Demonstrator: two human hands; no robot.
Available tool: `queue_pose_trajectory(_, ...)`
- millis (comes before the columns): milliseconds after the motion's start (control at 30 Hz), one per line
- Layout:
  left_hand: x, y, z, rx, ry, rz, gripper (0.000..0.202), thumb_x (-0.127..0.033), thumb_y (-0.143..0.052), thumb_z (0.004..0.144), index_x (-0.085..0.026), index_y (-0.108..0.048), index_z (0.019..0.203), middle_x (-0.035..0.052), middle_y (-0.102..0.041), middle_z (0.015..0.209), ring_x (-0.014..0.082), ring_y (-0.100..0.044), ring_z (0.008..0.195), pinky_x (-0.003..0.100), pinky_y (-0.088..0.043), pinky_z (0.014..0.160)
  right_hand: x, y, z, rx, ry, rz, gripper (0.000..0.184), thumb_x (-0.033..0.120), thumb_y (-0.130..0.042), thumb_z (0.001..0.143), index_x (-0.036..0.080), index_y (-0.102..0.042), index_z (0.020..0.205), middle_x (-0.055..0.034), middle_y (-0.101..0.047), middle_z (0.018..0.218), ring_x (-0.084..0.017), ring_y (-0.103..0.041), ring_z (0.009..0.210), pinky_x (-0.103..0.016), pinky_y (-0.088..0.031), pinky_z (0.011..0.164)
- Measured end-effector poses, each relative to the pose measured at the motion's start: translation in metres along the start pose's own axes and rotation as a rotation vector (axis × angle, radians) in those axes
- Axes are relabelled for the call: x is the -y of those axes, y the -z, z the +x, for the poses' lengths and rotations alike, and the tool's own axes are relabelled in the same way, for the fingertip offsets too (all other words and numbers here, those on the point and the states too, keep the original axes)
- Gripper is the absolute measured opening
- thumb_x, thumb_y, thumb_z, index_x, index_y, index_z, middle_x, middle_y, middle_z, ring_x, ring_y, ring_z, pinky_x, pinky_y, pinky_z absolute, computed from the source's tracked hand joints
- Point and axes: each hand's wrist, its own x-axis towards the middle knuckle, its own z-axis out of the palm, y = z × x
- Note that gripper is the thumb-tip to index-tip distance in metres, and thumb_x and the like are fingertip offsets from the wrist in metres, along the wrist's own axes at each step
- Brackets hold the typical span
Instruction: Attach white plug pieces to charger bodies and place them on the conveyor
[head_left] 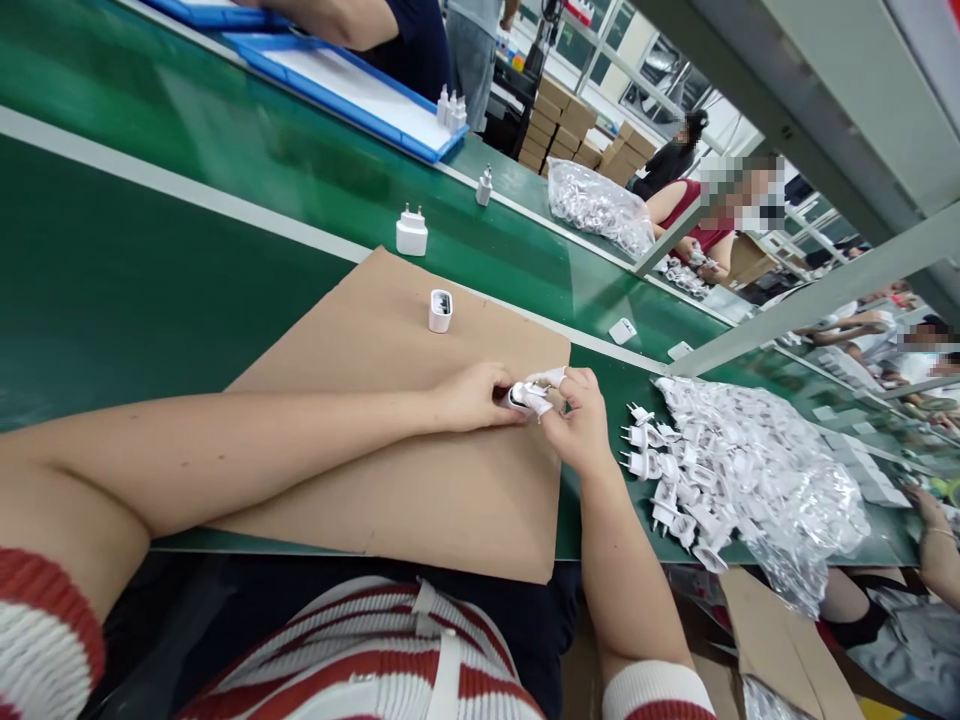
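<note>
Over the right part of a brown cardboard sheet (465, 480), my left hand (476, 397) is closed around a white charger housing (514, 399) with a dark opening. My right hand (579, 420), with white coverings on its fingertips, pinches a white two-pin plug piece (535, 392) against that opening. Whether the two parts are joined I cannot tell. Another white charger housing (440, 312) stands on the cardboard, its open top showing dark parts inside. Beyond the cardboard's far corner, a white charger with two pins (412, 232) stands upright on the green surface.
To the right lies a clear plastic bag (780, 460) of white plug pieces, several spilled beside it. Across the belt are a blue-rimmed tray (352, 90), a small white charger (484, 186) and another filled bag (600, 205). A slanted metal post (810, 290) rises at right; co-workers sit beyond.
</note>
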Motion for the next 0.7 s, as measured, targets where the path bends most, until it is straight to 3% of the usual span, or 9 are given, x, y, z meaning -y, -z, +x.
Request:
queue_pose_trajectory(233, -0.002, 0.0, 0.002, -0.008, 0.007, 0.019, 0.037, -0.054, -0.078, 0.076, -0.018, -0.068, 0.071, 0.0018, -0.06, 0.076, 0.0182, -0.057, 0.068, 0.031, -0.041, 0.061, 0.002, -0.003, 0.0, 0.047, -0.003, -0.143, 0.025, 0.015, -0.061, 0.077, 0.024, -0.076, 0.095, -0.0058, -0.067, 0.086, -0.027, -0.055, 0.091, -0.04, -0.045, 0.084)
queue_pose_trajectory(400, -0.001, -0.001, 0.001, -0.003, -0.012, 0.006, 0.034, -0.052, -0.077, 0.077, -0.018, -0.069, 0.074, 0.0024, -0.063, 0.076, 0.0201, -0.059, 0.071, 0.031, -0.042, 0.063, 0.014, 0.001, 0.004, 0.108, -0.004, -0.323, 0.024, 0.009, -0.061, 0.07, 0.021, -0.074, 0.086, -0.0075, -0.065, 0.084, -0.028, -0.055, 0.089, -0.04, -0.044, 0.08)
queue_pose_trajectory(567, 0.001, -0.003, 0.0, 0.002, -0.016, -0.034, 0.032, -0.049, -0.074, 0.077, -0.018, -0.069, 0.076, 0.0034, -0.067, 0.077, 0.0225, -0.062, 0.078, 0.032, -0.045, 0.068, 0.024, 0.006, 0.017, 0.207, -0.005, -0.338, 0.032, 0.005, -0.057, 0.068, 0.021, -0.075, 0.089, -0.0073, -0.067, 0.084, -0.025, -0.059, 0.083, -0.037, -0.042, 0.073)
queue_pose_trajectory(700, -0.001, -0.004, -0.001, -0.027, 0.021, 0.013, 0.034, -0.052, -0.074, 0.078, -0.018, -0.069, 0.078, 0.0036, -0.067, 0.08, 0.022, -0.062, 0.076, 0.032, -0.045, 0.067, 0.018, 0.003, 0.017, 0.177, -0.075, -0.241, 0.03, 0.007, -0.058, 0.071, 0.024, -0.076, 0.089, -0.0046, -0.069, 0.084, -0.024, -0.062, 0.083, -0.035, -0.045, 0.076)
